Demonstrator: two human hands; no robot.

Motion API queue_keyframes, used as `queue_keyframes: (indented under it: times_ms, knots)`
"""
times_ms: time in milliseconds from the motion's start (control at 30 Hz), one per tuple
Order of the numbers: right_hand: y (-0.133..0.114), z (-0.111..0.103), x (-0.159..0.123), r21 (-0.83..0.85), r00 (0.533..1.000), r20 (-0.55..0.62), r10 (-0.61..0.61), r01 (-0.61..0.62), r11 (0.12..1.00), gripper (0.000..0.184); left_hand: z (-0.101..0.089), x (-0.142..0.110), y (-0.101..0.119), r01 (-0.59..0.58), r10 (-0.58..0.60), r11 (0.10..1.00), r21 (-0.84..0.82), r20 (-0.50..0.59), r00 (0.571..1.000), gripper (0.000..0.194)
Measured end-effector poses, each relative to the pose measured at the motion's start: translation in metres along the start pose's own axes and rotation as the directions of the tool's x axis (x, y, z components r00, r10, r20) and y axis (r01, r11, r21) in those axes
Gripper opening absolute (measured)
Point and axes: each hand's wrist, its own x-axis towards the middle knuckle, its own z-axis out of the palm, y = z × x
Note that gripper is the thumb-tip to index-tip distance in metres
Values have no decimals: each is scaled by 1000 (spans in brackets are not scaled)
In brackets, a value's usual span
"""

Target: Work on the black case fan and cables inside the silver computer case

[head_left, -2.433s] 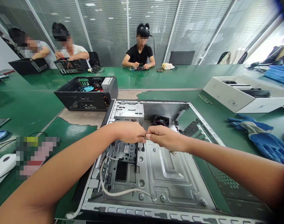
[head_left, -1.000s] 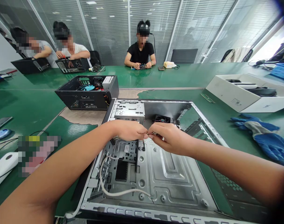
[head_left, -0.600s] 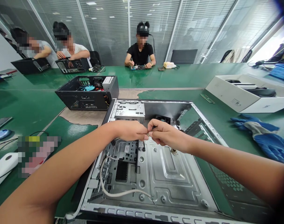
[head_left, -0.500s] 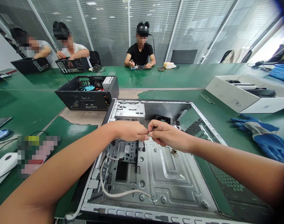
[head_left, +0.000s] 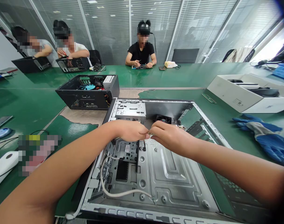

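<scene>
My left hand point(head_left: 133, 130) and my right hand point(head_left: 168, 135) meet fingertip to fingertip over an open metal computer case point(head_left: 179, 168). Both are closed in a pinch. Whatever lies between the fingertips is too small and hidden to name. Inside the case, a grey-white cable point(head_left: 118, 195) curves along the near left and ends in thin bare wires. A silver drive cage point(head_left: 130, 109) fills the far left corner, and a black fan point(head_left: 163, 119) sits behind my right hand. Below my left hand is a dark bracket point(head_left: 128, 152) with a label.
A black computer case point(head_left: 86, 96) with a turquoise fan stands beyond. White box point(head_left: 244, 96) and blue work gloves point(head_left: 270, 146) lie right. At left are a blue mouse point(head_left: 2, 133) and a white device point(head_left: 4, 166). Several people work across the green table point(head_left: 132, 81).
My right hand has turned palm-down, its fingers now stretched toward the left fingertips. A connector that hung under my right hand is out of sight there. My left hand has barely moved.
</scene>
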Motion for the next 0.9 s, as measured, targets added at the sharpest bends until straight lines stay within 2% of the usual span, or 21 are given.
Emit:
queue_keyframes:
  times_ms: [133, 233, 400, 567, 733, 900]
  knots:
    - [-2, -5, 2, -212, 993, 75, -91, 105, 972, 28, -1, -1, -1, -8, 8, 1000, -26, 8, 1000, 44]
    - [-4, -7, 3, -290, 989, 61, -135, 147, 946, 32, 0, -1, -4, -17, 17, 999, -44, -1, 1000, 45]
    - [-4, -1, 3, -286, 996, 8, -85, 84, 954, 29, 0, -2, -8, -20, 19, 999, -43, -35, 999, 42]
    - [-2, 6, 4, -267, 997, 74, 2, 18, 963, 23, -1, -5, -6, -14, 14, 1000, 4, -35, 999, 36]
    - [-7, 5, 7, -120, 984, 129, 126, -110, 987, 23, -1, -5, -3, 17, -14, 998, 57, -48, 999, 33]
    - [-8, -2, 12, 224, 957, 238, 168, -223, 949, 36, 1, -4, 2, 58, -56, 990, 128, -18, 998, 36]
